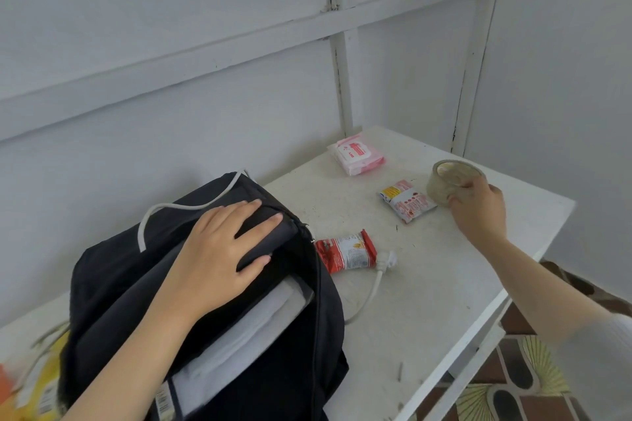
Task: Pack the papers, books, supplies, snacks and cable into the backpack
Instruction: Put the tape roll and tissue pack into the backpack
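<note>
The backpack (205,301) lies on the white surface (427,301) with its main compartment unzipped, and white papers (246,328) are seen already inside. Its upper flap is pressed flat under the left hand (219,249), whose fingers (253,212) are spread wide and grip nothing.

The step in hand appears to be the packing of the supplies: a roll of clear tape (451,181) is enclosed by the fingers (460,198) of the right hand (478,212), curled around its near side. Whether the roll is already lifted off the surface cannot be told. The next move would call for the roll to be carried across to the opening beside the left fingers, with the flap held back so the mouth is kept clear.

Just beside the right fingers lies a small snack packet (407,203). A red snack packet (345,251) and a white cable (371,287) lie between the two hands, close to the opening and possibly under the carry. A pink pack (357,154) lies beyond them, well apart.
</note>
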### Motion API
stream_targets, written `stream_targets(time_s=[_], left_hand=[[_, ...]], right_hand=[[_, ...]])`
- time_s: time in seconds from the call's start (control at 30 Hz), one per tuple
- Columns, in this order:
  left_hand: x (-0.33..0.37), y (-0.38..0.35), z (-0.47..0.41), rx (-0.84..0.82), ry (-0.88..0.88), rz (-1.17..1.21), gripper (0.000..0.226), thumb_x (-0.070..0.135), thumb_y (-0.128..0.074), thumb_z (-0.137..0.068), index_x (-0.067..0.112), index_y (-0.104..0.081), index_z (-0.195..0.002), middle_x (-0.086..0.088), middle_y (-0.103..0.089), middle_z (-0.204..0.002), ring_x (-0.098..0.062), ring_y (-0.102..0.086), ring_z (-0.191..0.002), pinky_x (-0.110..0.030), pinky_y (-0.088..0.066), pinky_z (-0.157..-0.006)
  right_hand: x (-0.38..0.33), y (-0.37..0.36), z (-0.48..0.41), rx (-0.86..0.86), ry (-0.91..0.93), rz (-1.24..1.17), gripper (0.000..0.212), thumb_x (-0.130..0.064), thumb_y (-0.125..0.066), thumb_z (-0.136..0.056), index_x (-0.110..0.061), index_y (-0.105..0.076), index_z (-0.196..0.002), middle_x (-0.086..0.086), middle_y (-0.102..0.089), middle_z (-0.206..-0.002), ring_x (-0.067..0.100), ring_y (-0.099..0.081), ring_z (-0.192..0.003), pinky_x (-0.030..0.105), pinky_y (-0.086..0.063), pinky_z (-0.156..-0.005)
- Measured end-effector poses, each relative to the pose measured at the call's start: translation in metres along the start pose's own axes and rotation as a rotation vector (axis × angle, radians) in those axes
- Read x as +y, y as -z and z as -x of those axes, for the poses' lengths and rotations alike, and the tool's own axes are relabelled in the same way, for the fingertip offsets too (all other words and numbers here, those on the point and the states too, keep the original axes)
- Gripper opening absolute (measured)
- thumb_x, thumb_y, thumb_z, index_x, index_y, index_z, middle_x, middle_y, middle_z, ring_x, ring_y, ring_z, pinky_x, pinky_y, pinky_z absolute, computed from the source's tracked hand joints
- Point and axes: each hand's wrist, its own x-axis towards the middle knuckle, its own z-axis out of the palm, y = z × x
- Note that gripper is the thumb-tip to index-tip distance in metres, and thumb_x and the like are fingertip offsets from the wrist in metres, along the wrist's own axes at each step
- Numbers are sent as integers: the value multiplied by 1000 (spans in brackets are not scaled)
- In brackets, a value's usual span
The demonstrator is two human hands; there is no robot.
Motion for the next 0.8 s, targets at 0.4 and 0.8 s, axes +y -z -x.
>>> stream_targets(time_s=[0.4, 0.8], left_hand=[[-30, 36, 65, -162, 180, 42, 67, 48, -53, -79, 34, -34, -142, 10, -64, -106, -11, -62, -85, -6, -35, -62], [-51, 61, 56, -110, 333, 266, 59, 33, -69, -81, 48, -43, -132, 10, -58, -128, -21, -56, -112, -32, -44, -88]], right_hand=[[-67, -11, 131, -9, 274, -437, 25, -11, -67, -82, -24, -52, -97, -2, -54, -102, 18, -52, -100, 23, -39, -83], [-80, -33, 244, -291, 785, -367, 23, -18, -71, -81, -25, -58, -98, -1, -50, -132, 10, -41, -130, 21, -36, -104]])
